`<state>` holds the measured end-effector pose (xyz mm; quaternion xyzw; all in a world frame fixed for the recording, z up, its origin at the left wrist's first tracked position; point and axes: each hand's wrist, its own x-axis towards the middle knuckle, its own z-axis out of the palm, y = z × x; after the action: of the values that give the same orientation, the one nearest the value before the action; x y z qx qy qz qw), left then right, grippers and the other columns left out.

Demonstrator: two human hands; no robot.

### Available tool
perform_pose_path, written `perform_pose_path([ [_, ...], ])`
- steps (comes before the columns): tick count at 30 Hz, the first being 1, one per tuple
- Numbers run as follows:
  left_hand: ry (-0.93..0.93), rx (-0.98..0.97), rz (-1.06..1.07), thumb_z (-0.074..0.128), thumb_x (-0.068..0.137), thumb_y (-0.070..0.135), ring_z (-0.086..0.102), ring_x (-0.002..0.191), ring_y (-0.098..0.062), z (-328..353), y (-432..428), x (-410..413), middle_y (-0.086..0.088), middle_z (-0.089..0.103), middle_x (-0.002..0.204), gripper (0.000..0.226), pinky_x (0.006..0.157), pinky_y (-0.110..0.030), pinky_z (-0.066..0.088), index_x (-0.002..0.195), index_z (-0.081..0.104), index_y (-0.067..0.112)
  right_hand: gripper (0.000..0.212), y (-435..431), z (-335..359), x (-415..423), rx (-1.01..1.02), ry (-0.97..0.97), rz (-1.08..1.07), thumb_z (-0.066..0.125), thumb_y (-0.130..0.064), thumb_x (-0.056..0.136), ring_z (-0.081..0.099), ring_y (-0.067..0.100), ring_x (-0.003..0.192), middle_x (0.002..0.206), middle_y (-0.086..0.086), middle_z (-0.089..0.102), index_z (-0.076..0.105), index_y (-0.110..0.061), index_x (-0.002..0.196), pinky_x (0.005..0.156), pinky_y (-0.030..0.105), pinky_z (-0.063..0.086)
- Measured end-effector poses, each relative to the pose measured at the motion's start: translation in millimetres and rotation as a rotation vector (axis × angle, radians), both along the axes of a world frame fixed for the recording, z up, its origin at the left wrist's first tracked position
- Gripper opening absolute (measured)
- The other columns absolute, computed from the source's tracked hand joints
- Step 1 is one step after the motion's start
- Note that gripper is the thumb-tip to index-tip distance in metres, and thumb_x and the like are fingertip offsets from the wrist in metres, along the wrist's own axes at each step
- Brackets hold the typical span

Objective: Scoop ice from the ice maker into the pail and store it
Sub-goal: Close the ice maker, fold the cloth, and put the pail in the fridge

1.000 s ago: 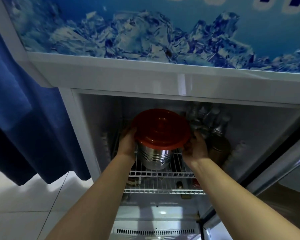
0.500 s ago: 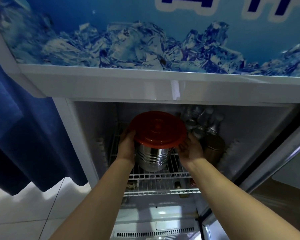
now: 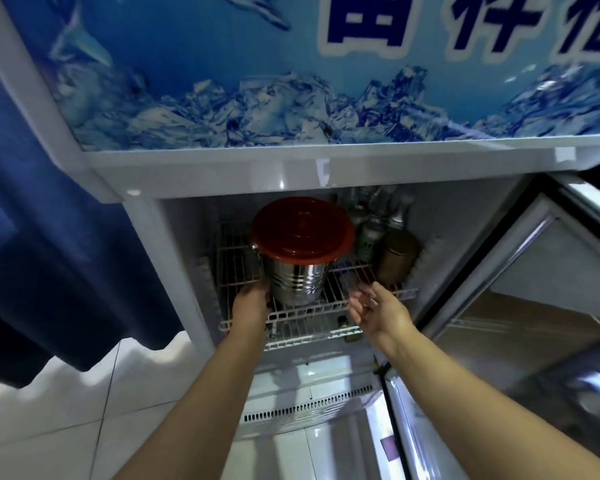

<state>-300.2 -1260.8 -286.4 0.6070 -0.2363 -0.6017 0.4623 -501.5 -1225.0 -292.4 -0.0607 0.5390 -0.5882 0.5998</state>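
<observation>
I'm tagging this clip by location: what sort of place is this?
Probably a shop or drinks stall: a white upright display cooler with a blue ice-print header, glass bottles on its white wire shelf beside a red-lidded steel pail, and a dark blue curtain alongside.

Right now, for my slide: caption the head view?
Left hand holds the lidded pail on the fridge shelf; right hand open nearby.

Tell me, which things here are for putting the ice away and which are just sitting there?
For the job: pail, red lid, wire shelf under it, left hand on the pail, open right hand.
Just sitting there: bottles, brown jar, blue curtain.
</observation>
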Motion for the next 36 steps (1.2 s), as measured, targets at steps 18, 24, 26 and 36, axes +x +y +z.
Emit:
perform_pose_path([
  [18, -0.034, -0.031, -0.583, 0.042, 0.097, 0.008, 0.039, 0.040, -0.010, 94.8, 112.9, -72.2, -0.003, 0.044, 0.055, 0.027, 0.033, -0.013, 0.029, 0.078, 0.050, -0.010, 0.021, 162.5, 139.2, -21.5, -0.158, 0.428, -0.144, 0.045, -0.004, 0.095, 0.064, 0.012, 0.058, 0.079, 0.008, 0.070, 0.065, -0.008, 0.092, 0.052, 0.020, 0.051],
  [24, 0.142, -0.229, -0.700, 0.042, 0.094, 0.003, 0.034, 0.040, -0.005, 143.2, 174.5, -131.9, 0.004, 0.042, 0.053, 0.029, 0.043, -0.017, 0.026, 0.067, 0.046, 0.013, 0.025, 238.9, 190.0, -53.1, -0.261, 0.620, -0.209, 0.044, 0.004, 0.092, 0.063, 0.007, 0.061, 0.075, 0.005, 0.069, 0.067, -0.007, 0.090, 0.055, 0.017, 0.048],
  [26, 0.151, -0.260, -0.764, 0.041, 0.094, 0.004, 0.033, 0.036, -0.002, 154.7, 196.7, -155.0, 0.009, 0.041, 0.047, 0.031, 0.041, -0.015, 0.024, 0.066, 0.044, 0.014, 0.027, 270.9, 204.9, -65.9, -0.253, 0.787, -0.212, 0.047, -0.001, 0.093, 0.066, 0.011, 0.080, 0.086, 0.004, 0.071, 0.068, -0.017, 0.086, 0.068, 0.020, 0.050],
  [36, 0.136, -0.395, -0.916, 0.044, 0.089, 0.004, 0.046, 0.048, -0.004, 178.7, 344.7, -220.2, -0.002, 0.052, 0.068, 0.024, 0.049, -0.016, 0.036, 0.070, 0.052, 0.015, 0.017, 384.6, 246.0, -125.0, 0.158, 1.449, -0.075, 0.052, -0.019, 0.087, 0.060, 0.017, 0.086, 0.089, -0.003, 0.065, 0.068, -0.019, 0.088, 0.080, 0.034, 0.047],
])
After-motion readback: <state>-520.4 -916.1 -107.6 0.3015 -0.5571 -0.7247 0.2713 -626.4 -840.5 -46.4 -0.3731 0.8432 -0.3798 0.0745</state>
